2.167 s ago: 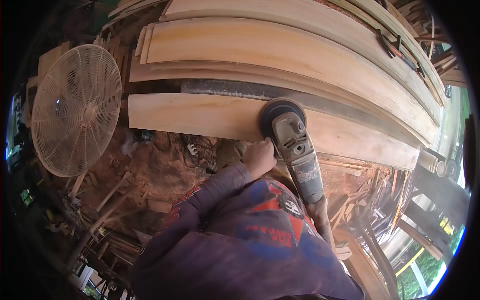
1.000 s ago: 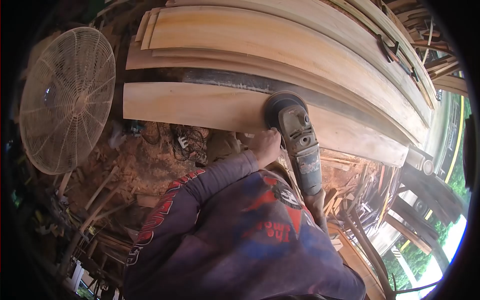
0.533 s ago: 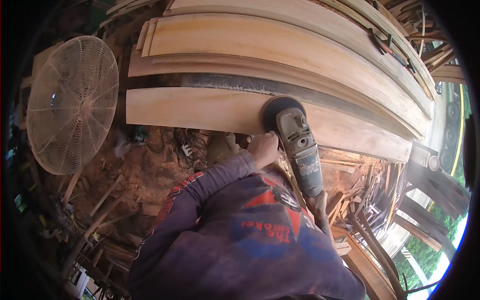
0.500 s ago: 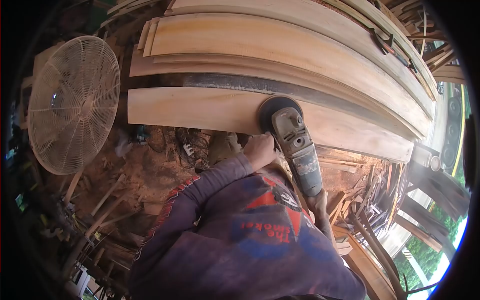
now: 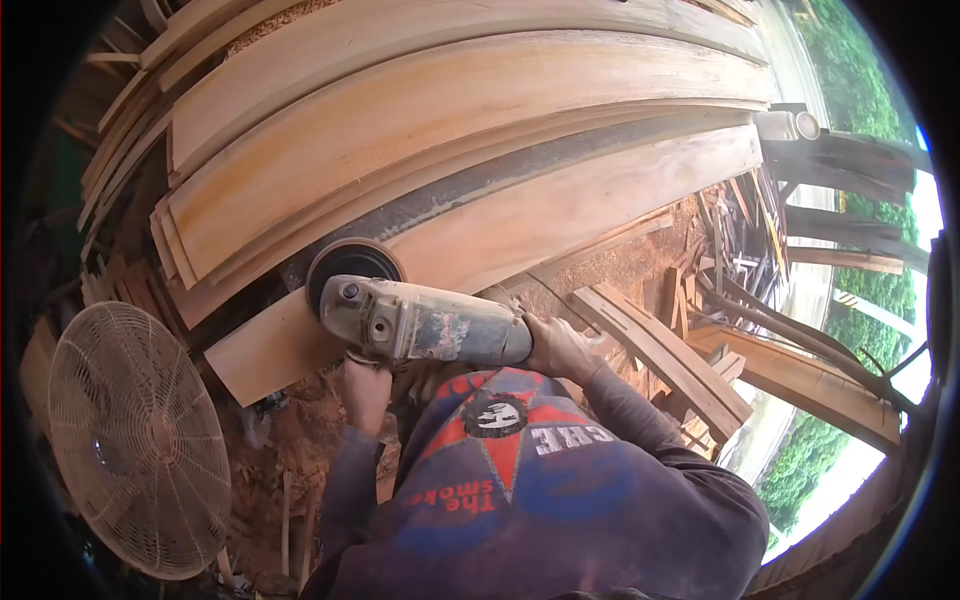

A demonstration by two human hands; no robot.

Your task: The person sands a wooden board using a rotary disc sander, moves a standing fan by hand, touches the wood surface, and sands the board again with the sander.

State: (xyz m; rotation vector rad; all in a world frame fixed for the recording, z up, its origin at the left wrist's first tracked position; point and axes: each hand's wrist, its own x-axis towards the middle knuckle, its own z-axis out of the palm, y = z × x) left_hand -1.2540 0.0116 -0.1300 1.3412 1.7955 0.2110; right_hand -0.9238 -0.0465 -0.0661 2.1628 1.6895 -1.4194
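A grey, scuffed power sander (image 5: 450, 325) lies across the front of my body, its round dark pad (image 5: 355, 262) over the left part of a pale board (image 5: 580, 195). My left hand (image 5: 366, 392) is closed round the side handle just below the tool's head; the handle itself is mostly hidden. At the rear end of the tool's body, my right hand (image 5: 562, 347) is wrapped round it, with some fingers hidden beneath. The board lies along the near edge of a dark bench surface (image 5: 500, 178).
Long stacked boards (image 5: 440, 95) lie beyond the dark strip. A round wire fan (image 5: 140, 440) stands at the left. Scrap lumber (image 5: 660, 360) lies at the right, near a white cylindrical container (image 5: 790, 125). Sawdust and offcuts cover the ground below.
The view has turned, so the boards slant differently. The sander has swung from upright to nearly sideways and moved left along the board, with both hands still on it.
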